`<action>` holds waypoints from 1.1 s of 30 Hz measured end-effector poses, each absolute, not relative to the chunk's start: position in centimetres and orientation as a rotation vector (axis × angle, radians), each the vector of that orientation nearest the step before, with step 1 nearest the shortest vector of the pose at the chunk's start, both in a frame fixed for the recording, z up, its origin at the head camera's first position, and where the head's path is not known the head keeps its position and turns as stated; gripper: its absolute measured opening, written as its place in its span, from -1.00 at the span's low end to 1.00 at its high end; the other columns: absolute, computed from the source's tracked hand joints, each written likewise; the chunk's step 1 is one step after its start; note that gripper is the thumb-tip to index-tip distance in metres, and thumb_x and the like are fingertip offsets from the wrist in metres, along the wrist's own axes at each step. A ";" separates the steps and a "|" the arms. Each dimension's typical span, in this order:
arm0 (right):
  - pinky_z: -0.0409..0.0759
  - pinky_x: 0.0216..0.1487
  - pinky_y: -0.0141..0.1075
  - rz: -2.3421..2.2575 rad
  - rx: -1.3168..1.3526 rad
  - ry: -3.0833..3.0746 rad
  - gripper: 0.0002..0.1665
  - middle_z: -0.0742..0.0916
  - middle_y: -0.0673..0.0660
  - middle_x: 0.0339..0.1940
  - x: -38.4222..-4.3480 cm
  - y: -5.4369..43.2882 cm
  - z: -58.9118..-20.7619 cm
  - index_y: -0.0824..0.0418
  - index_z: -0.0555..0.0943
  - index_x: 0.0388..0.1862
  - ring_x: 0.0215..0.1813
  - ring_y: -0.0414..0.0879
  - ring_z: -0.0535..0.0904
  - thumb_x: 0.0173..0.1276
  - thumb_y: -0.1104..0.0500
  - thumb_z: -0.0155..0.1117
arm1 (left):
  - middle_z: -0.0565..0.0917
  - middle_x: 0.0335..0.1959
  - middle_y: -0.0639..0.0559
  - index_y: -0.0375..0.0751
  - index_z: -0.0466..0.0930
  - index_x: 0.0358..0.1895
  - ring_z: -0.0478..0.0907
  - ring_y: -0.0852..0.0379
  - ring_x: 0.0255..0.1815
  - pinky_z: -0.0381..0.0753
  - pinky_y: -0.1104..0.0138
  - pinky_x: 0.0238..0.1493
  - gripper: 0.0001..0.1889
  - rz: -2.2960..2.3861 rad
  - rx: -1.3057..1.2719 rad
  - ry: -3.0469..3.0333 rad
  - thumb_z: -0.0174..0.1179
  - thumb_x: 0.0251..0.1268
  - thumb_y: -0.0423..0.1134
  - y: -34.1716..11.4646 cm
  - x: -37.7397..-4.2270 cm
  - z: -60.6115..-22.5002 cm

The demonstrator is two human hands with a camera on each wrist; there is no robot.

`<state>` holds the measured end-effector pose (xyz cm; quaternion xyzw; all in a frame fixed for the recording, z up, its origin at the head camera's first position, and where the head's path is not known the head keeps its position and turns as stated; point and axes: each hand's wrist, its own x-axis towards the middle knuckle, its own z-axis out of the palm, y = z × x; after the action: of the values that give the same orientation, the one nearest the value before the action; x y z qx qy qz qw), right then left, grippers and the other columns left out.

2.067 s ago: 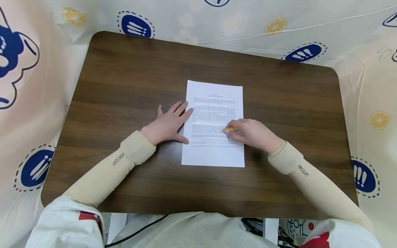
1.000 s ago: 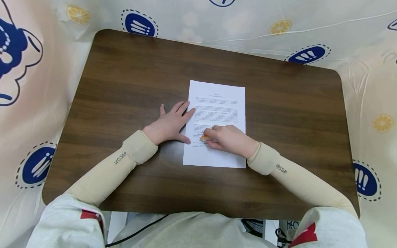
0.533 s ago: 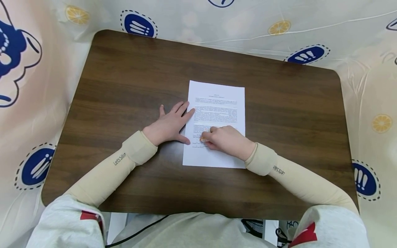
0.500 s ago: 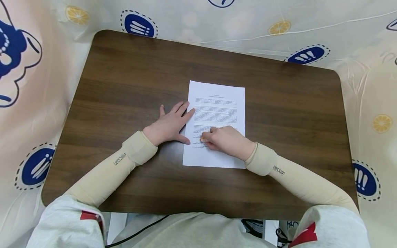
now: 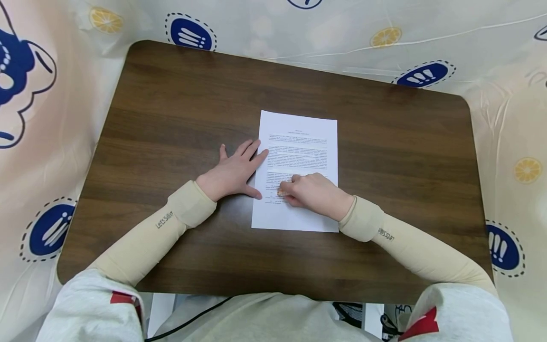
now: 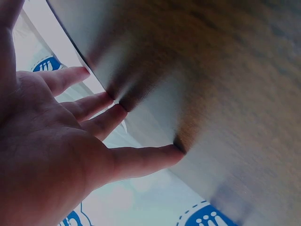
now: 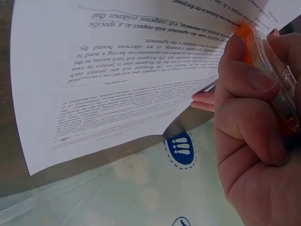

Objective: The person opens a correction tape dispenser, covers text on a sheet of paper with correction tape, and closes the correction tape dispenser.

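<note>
A printed sheet of paper lies flat on the brown table. My left hand is spread at the sheet's left edge, its index fingertip and thumb on the paper and its other fingers beside or at the edge. My right hand pinches a small correction tape dispenser over the lower left lines of print. In the right wrist view the correction tape has a clear body and an orange tip end; curled fingers hide part of it. Where its tip meets the paper is hard to make out.
The table has rounded corners and stretches well beyond the sheet on all sides. A patterned curtain hangs along its back and sides. A black cable runs below the front edge.
From the right side of the text, my right hand has moved left and slightly down with the correction tape, then shifted a tiny bit back right. My left hand stays on the sheet's edge.
</note>
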<state>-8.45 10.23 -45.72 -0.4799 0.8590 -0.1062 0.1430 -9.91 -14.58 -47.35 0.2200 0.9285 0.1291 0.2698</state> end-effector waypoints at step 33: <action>0.44 -0.54 -0.34 -0.370 -1.293 2.486 -0.82 0.75 0.08 -0.38 -8.3 12.9 -45.8 0.14 0.73 -0.02 -0.57 -0.14 0.52 0.46 0.14 0.43 | -0.19 0.74 -0.21 -0.12 -0.07 0.72 -0.29 -0.28 0.72 -0.23 -0.61 0.34 0.28 0.372 0.592 2.507 0.55 0.05 0.27 -14.5 -9.9 -47.3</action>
<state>-8.32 12.89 -45.82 -0.4519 0.8686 -0.1293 0.1567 -9.93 -14.55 -47.30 0.2191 0.9285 0.1378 0.2662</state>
